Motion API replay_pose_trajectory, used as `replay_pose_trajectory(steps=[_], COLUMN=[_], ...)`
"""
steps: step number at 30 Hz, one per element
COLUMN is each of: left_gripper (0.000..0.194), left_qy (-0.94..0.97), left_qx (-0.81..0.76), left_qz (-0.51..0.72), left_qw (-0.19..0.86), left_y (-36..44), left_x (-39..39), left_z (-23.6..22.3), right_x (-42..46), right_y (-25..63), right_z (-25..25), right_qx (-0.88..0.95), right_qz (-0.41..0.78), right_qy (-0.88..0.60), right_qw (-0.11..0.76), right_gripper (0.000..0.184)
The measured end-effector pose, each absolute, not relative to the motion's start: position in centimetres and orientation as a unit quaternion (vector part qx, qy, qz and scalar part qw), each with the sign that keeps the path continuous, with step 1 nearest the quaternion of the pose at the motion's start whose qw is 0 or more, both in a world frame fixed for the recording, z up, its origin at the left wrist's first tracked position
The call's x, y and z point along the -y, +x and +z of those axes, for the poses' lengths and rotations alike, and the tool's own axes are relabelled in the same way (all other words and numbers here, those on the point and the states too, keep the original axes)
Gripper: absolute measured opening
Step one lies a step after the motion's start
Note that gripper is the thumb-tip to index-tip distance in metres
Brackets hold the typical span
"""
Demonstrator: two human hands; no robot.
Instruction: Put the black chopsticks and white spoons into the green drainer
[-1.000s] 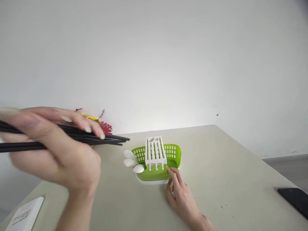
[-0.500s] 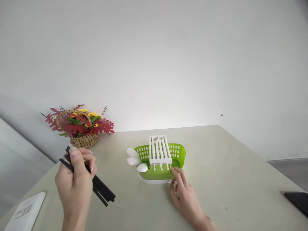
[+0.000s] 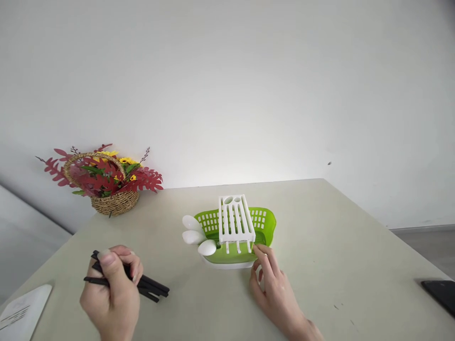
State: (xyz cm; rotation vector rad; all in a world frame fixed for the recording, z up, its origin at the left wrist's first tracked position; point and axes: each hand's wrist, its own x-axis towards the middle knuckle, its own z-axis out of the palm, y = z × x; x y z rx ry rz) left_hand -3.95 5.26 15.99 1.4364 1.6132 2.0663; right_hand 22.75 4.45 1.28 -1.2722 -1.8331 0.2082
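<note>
My left hand is closed around a bundle of black chopsticks, low over the table at the front left, their tips pointing right. A green slotted cutlery basket with a white divider rack on top sits on a white base at the table's middle. Three white spoons stick out of its left side. My right hand rests on the table in front of the basket, fingertips touching its front right edge, holding nothing.
A wicker basket of red and yellow artificial flowers stands at the back left by the wall. A white printed paper lies at the front left corner. A black phone lies near the right edge of the beige table.
My left hand has come down from in front of the camera to just over the table, carrying the chopsticks. The right hand has stayed at the basket.
</note>
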Motion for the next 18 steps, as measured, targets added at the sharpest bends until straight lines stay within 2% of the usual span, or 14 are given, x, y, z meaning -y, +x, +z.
replay_pose_trajectory(steps=[14, 18], left_gripper=[0.045, 0.043], left_qy=[0.454, 0.46], left_qx=[-0.547, -0.605], left_qz=[0.69, 0.618], left_qw=[0.135, 0.201], left_y=[-5.5, -6.9], left_x=[-6.0, -6.5], left_z=[12.7, 11.2], right_x=[-4.4, -4.4], right_y=[22.9, 22.9], right_z=[1.1, 1.2], right_qx=[0.736, 0.736], right_qz=[0.09, 0.087], right_qy=[-0.522, -0.522], right_qw=[0.421, 0.422], right_gripper=[0.059, 0.059])
